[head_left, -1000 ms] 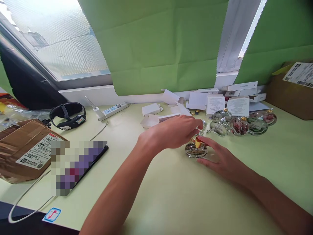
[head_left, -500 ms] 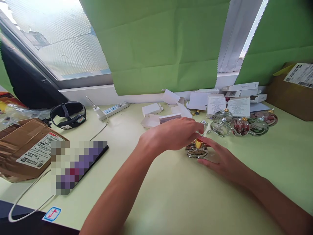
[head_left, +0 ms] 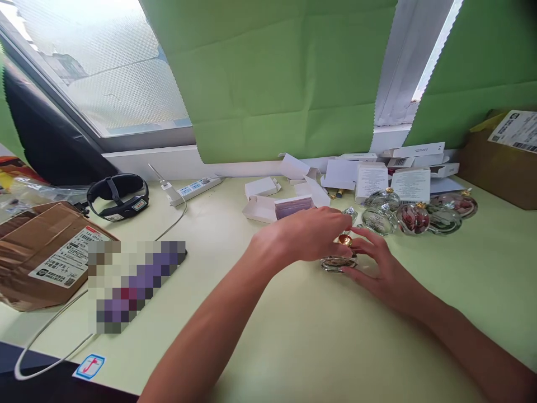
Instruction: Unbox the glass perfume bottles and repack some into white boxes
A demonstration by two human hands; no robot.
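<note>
Head view: left hand (head_left: 308, 234) curled over gold cap (head_left: 345, 240) of round glass bottle (head_left: 337, 262) on pale green table (head_left: 293, 336), fingertips closed on cap. Right hand (head_left: 380, 266) cupping bottle's right side, fingers bent against glass. More glass bottles (head_left: 413, 218) and white boxes (head_left: 371, 179) behind.
</note>
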